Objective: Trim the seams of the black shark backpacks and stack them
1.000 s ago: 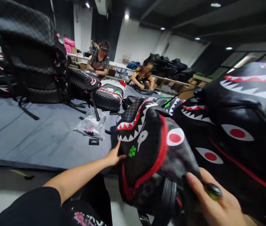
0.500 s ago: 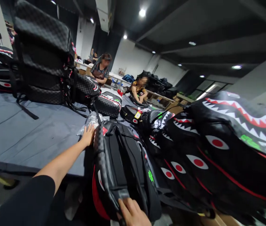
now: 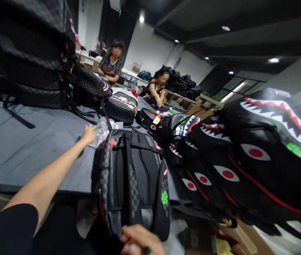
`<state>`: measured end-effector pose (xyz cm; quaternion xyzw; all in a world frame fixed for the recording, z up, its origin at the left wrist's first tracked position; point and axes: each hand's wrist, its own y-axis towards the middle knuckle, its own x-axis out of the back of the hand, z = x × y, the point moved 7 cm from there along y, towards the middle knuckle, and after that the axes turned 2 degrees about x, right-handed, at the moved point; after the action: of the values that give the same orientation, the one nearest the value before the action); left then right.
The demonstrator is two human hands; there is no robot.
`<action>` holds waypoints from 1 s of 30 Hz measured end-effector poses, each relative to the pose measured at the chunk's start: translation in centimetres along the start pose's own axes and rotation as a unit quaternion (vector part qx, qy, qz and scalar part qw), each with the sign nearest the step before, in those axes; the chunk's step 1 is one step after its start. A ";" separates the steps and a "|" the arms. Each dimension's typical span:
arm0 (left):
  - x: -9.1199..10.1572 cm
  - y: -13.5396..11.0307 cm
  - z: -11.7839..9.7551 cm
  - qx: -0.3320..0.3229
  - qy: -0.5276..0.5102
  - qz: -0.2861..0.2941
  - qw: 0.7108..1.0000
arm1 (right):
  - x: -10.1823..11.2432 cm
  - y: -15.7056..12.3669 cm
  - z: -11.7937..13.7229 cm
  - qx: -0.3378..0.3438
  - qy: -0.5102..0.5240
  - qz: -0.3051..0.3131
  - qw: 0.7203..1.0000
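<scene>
A black checkered backpack lies back-side up on the edge of the grey table, straps facing me. My right hand grips its near bottom edge, fingers curled closed. My left hand is stretched far out beside the backpack's top corner and reaches the clear plastic bag lying there; its fingers are hard to make out. A small black tag on the table is mostly hidden by that hand.
A row of black shark-face backpacks leans along the right. A tall stack of dark backpacks stands at the back left, with more bags beyond. Two people sit working at far tables. Cardboard lies lower right.
The backpack has settled flat on the table edge, back panel up. My left hand has moved from its top corner out to the plastic bag. My right hand stays at the bottom edge.
</scene>
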<state>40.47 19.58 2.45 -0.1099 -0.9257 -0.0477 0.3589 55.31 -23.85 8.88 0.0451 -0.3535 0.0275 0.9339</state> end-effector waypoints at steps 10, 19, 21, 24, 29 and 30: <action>-2.3 -1.7 -10.7 -0.072 -0.101 0.024 0.992 | 12.5 -3.0 -15.3 -0.352 0.106 -0.404 0.838; 14.7 -15.4 -8.6 -0.166 -0.048 -0.185 0.967 | 2.2 -2.8 -11.6 -0.194 0.085 -0.360 0.909; 19.6 -17.6 -6.0 -0.140 0.016 -0.255 0.957 | -0.4 0.4 -8.7 -0.155 0.069 -0.265 0.949; 22.0 -18.7 -0.9 -0.089 0.071 -0.247 0.962 | -3.3 3.5 -5.4 -0.128 0.066 -0.177 0.974; 19.4 -18.3 5.8 0.056 0.107 -0.228 0.966 | -0.1 5.0 -3.4 -0.135 -0.017 -0.161 0.977; 19.0 -18.5 5.4 0.043 0.114 -0.254 0.960 | 1.7 4.9 -3.1 -0.144 -0.040 -0.183 0.972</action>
<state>18.88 5.71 11.16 0.1500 -0.8772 -0.1099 0.4427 58.23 -18.60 8.05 -0.0249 -0.3768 -0.1970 0.9048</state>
